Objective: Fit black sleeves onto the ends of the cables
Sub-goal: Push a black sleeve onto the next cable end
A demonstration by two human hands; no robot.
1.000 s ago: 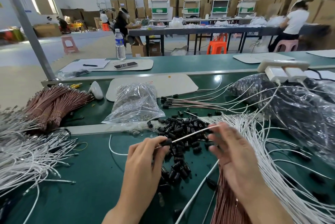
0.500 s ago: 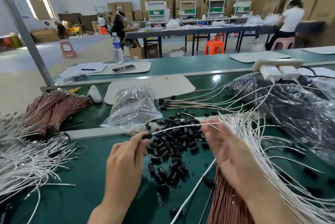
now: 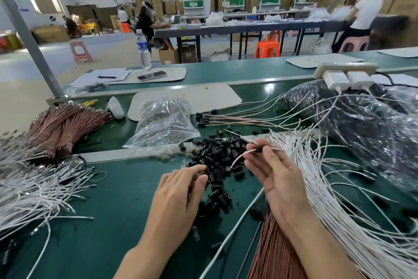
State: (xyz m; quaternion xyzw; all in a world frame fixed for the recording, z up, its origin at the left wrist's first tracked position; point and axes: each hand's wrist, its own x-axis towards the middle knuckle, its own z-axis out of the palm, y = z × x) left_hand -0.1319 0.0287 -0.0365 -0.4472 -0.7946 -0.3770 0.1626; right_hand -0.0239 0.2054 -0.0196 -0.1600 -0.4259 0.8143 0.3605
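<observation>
Nearest the camera, a bunch of brown cables [image 3: 269, 247] is lying on the green table [image 3: 101, 222] under the right wrist, and a mass of white cables [image 3: 343, 215] is fanning out just beside it to the right.

The left hand [image 3: 178, 190] is resting palm down at the near edge of the pile of black sleeves [image 3: 217, 154]. Its fingers are curling down onto the sleeves. I cannot tell whether they are pinching one.

The right hand [image 3: 278, 181] is hovering above the pile's right side, palm turned inward. Its thumb and forefinger are pinching a thin cable [image 3: 237, 159], which is arching down toward the pile. A black sleeve [image 3: 257, 149] is sitting at the pinched spot, between the fingertips.

To the left, more white cables [image 3: 27, 188] are spreading over the table, and a tied brown bundle [image 3: 63, 125] is lying behind them.

Beyond the pile, a clear plastic bag [image 3: 162, 120] is slumping on the table. Right of it, a row of sleeved cables [image 3: 226, 118] is lying flat, and a big dark plastic bag [image 3: 366, 116] is bulging near a white power strip [image 3: 343, 70].

Farther back, a water bottle [image 3: 143, 50] is standing on the next table.
</observation>
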